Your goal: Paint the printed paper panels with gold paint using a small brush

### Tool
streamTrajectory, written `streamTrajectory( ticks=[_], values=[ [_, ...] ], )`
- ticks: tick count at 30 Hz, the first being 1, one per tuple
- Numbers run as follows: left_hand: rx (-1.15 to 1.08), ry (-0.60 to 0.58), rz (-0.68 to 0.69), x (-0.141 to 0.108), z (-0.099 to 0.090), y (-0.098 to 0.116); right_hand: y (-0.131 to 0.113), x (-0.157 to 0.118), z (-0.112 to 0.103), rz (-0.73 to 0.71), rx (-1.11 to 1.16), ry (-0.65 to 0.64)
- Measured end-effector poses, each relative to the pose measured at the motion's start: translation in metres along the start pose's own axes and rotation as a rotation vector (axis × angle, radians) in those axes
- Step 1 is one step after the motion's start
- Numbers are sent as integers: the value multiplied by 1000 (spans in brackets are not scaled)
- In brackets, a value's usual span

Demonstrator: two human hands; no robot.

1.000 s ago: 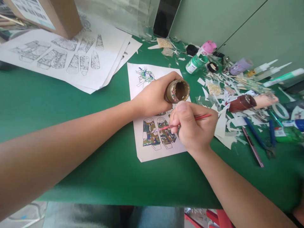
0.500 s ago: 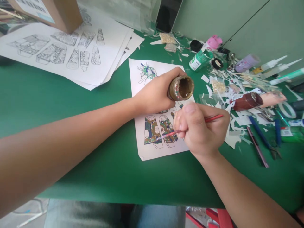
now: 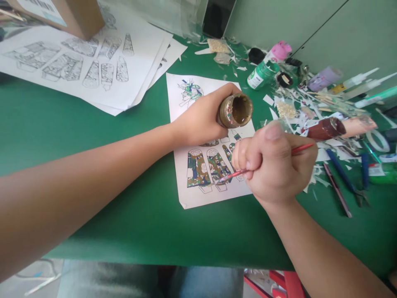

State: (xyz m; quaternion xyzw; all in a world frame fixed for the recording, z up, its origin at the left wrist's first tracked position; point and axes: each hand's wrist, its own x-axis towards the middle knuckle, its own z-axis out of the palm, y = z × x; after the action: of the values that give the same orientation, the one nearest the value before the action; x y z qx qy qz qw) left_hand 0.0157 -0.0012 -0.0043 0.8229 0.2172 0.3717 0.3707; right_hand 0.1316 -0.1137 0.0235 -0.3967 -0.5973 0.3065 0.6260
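Note:
My left hand [image 3: 203, 118] is wrapped round an uncapped paint jar [image 3: 237, 110] with brown paint inside, its mouth tipped toward me. Under that hand lies a printed sheet [image 3: 189, 198] of outlined figures, partly coloured in brown, green and blue. A thin red paintbrush [image 3: 232, 175] is pinched in my right hand [image 3: 276, 165], which is closed over the sheet's right side. The brush tip points left, at the lower edge of the coloured shapes; whether it touches the paper I cannot tell. Part of the sheet is hidden by both hands.
More printed sheets [image 3: 105, 97] lie at the upper left beneath a cardboard box [image 3: 77, 18]. A green paint bottle [image 3: 260, 76], a dark red paint jar [image 3: 325, 129], paper scraps, pliers [image 3: 347, 178] and a pen [image 3: 338, 190] crowd the right. A phone [image 3: 218, 18] leans at the back.
My right hand has shifted to the right with the paintbrush, and the brush tip has moved slightly right along the coloured shapes. The left hand keeps holding the jar.

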Motion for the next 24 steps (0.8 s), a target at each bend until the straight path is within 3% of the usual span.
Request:
streamTrajectory(
  ticks=[12, 24],
  values=[
    [-5, -30, -18, 3, -1, -5, 1, -6, 2, 26, -122, -77],
    [-16, -28, -27, 0, -1, 0, 2, -6, 2, 37, -42, -58]
  ],
)
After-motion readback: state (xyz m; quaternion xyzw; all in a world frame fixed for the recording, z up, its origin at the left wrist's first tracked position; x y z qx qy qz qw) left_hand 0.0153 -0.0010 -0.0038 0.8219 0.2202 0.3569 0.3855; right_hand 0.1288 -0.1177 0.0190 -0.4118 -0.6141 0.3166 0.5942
